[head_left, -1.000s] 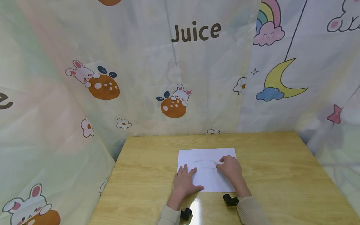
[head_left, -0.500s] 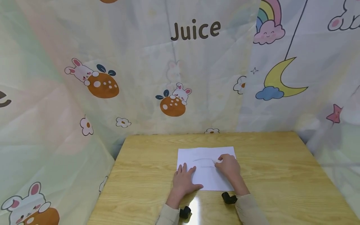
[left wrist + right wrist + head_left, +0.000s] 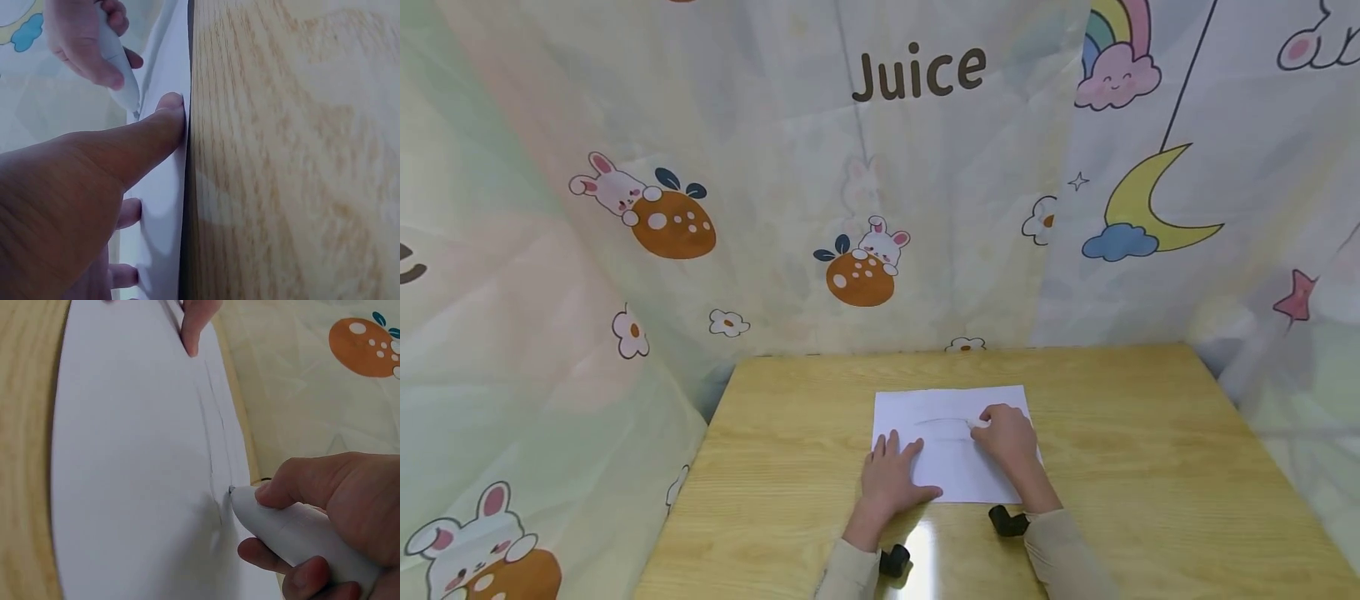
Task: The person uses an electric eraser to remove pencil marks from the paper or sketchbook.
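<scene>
A white sheet of paper (image 3: pixel 951 475) lies on the wooden table. Two thin, nearly parallel lines (image 3: pixel 212 444) run across its upper part. My left hand (image 3: pixel 891 479) rests flat on the paper's left side, fingers spread, with the thumb at the near edge. In my right hand (image 3: pixel 1009 437) I grip a thick white pen-shaped tool (image 3: pixel 300 534) with a small dark tip. In the right wrist view its tip meets the paper at the end of the outer line. Thumb and fingers wrap round the tool's body, and its rear end is hidden in the palm.
Black camera mounts (image 3: pixel 1009 522) sit at both wrists, below the paper's near edge. Behind the wooden table (image 3: pixel 1150 467) hangs a printed cloth (image 3: pixel 760 208) with rabbits, fruit and a moon. The same cloth continues down both sides.
The tool's tip has shifted slightly left along the upper line, with my right hand. My left hand holds its place on the paper. The head view has tilted a little.
</scene>
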A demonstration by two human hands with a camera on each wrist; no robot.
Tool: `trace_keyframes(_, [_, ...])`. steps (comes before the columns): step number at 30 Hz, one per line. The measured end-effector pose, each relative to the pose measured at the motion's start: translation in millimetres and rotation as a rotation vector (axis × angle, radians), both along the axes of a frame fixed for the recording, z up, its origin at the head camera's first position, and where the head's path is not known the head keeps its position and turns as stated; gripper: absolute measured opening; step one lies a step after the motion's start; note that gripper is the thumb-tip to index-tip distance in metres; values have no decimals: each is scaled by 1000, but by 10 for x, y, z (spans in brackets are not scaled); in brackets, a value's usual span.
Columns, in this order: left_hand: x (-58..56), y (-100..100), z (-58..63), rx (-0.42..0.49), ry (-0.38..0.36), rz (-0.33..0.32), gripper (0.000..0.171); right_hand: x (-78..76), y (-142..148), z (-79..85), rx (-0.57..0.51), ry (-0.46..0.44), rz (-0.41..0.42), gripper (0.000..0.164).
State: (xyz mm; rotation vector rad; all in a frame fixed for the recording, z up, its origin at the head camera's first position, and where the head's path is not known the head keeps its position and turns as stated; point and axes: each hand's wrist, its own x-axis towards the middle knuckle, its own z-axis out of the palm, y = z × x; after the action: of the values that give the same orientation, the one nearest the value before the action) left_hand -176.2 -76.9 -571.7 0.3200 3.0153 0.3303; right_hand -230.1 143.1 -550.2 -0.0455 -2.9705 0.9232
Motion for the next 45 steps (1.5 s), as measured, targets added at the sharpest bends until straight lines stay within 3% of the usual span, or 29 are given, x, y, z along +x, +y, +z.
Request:
trace_keyframes(5, [12, -6, 19, 21, -36, 2, 86, -9, -17, -12, 13, -29, -6, 27])
trace_keyframes(17, [-26, -20, -7, 7, -35, 10, 87, -56, -64, -2, 9, -42, -4, 27])
trace_keyframes(33, [-65, -52, 73, -39, -6, 1, 87, -101, -65, -4, -13, -23, -15, 25])
trace_keyframes(39, [-83, -45, 51, -19, 16, 15, 87, -116, -75, 47, -8, 9, -1, 25])
trace_keyframes(45, [-75, -18, 2, -13, 3, -1, 87, -118, -46, 37, 22, -35, -7, 26])
